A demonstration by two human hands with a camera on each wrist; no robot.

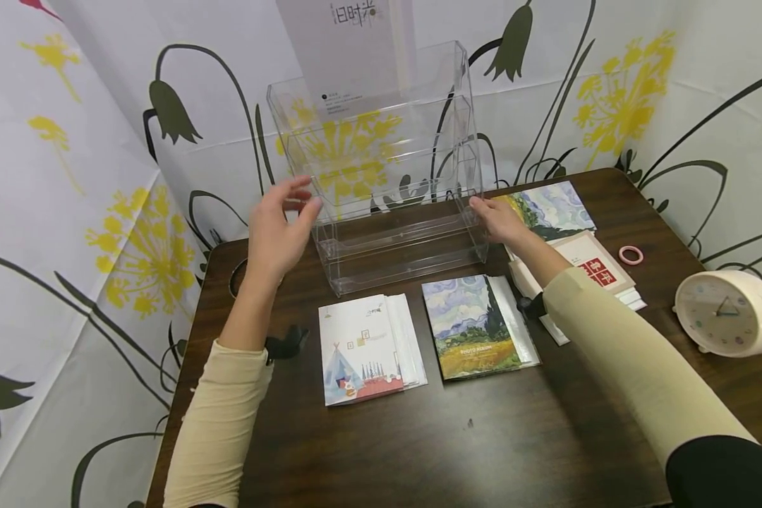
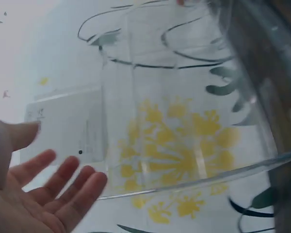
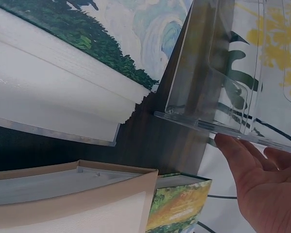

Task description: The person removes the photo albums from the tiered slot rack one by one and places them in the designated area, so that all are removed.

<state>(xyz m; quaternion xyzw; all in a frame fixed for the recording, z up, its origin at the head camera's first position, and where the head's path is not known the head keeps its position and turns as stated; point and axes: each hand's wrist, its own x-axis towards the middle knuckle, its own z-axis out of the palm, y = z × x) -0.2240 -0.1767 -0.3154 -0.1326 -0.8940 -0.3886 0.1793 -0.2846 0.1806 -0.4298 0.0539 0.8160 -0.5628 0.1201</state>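
Observation:
A clear tiered acrylic display rack (image 1: 406,264) stands upright at the back of the table. My left hand (image 1: 279,222) is raised beside the rack's left side, its fingers spread and loosely bent, with nothing in them; the left wrist view shows the same empty hand (image 2: 48,194) near the clear panel. My right hand (image 1: 498,222) is at the rack's right side, and in the right wrist view its fingertips (image 3: 225,141) meet the rack's edge. Behind the rack's top tier rises a pale printed sheet (image 1: 355,56).
In front of the rack lie a white illustrated album (image 1: 358,353) and a painted-landscape photo album (image 1: 466,328). At right are a beige book with a red emblem (image 1: 584,261), another landscape album (image 1: 559,204), a pink ring (image 1: 631,255) and a white clock (image 1: 714,314). Flowered curtain hangs behind.

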